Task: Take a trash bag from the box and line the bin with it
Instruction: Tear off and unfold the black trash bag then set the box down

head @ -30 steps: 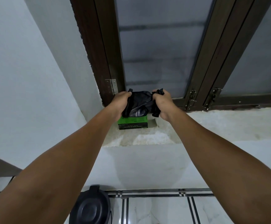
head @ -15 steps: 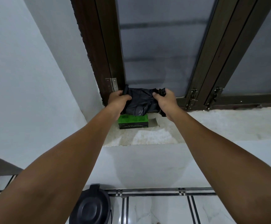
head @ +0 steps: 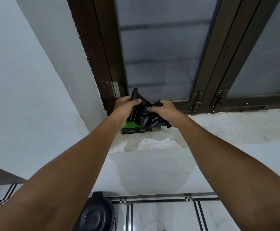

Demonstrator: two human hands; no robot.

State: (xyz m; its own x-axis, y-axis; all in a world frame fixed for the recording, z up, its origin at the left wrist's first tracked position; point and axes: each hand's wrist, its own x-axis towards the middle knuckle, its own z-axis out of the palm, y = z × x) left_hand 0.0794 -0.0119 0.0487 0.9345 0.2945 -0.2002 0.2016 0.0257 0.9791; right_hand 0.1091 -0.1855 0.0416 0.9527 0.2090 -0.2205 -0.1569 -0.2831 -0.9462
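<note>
A crumpled black trash bag is held just above a green and black box that rests on the window sill. My left hand grips the bag's left side, one corner sticking up above the fingers. My right hand grips its right side. The bag hides most of the box's top. A black bin with its lid closed stands on the floor below, at the bottom edge of the view, partly hidden by my left forearm.
The pale stone window sill runs to the right under a dark-framed window with frosted glass and latches. A white wall closes in at the left. White floor tiles with black stripes lie beside the bin.
Both hands have shifted their grip and come closer together, bunching the bag. One corner of the bag now stands up above my left hand.
</note>
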